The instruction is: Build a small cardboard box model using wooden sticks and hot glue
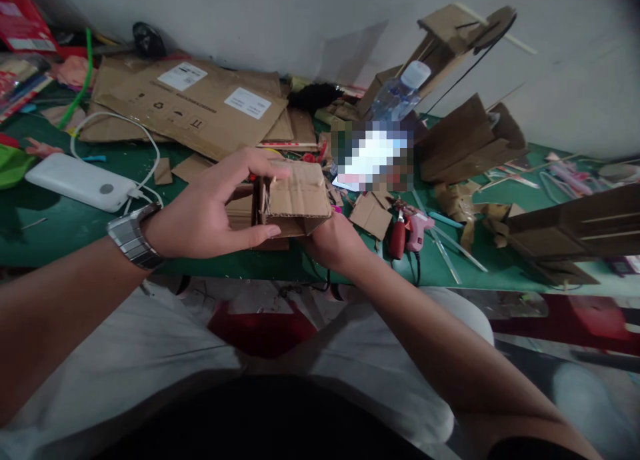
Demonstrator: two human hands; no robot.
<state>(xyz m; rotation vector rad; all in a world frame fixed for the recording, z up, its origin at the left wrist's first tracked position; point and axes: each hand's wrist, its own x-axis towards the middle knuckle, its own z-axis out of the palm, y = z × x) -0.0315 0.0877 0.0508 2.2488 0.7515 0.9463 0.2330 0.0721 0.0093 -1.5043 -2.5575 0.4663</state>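
A small hand-made cardboard box [299, 192] with an open end facing me is held above the near edge of the green table. My left hand [220, 203], with a metal watch on its wrist, grips the box's left side, fingers on top and thumb along the lower front edge. At the right side and underneath, my right hand [333, 243] supports the same box; most of its fingers are hidden behind the cardboard. Just right of that hand lie a pink hot glue gun [417, 228] and a red-handled tool [398, 237].
On the green table [200, 255] a white power bank [80, 181] with a cable lies left. Flattened cardboard [200, 117], a water bottle [397, 97] and a blurred bright screen [370, 157] are behind. Cardboard structures [475, 140] stand right, among scraps and sticks.
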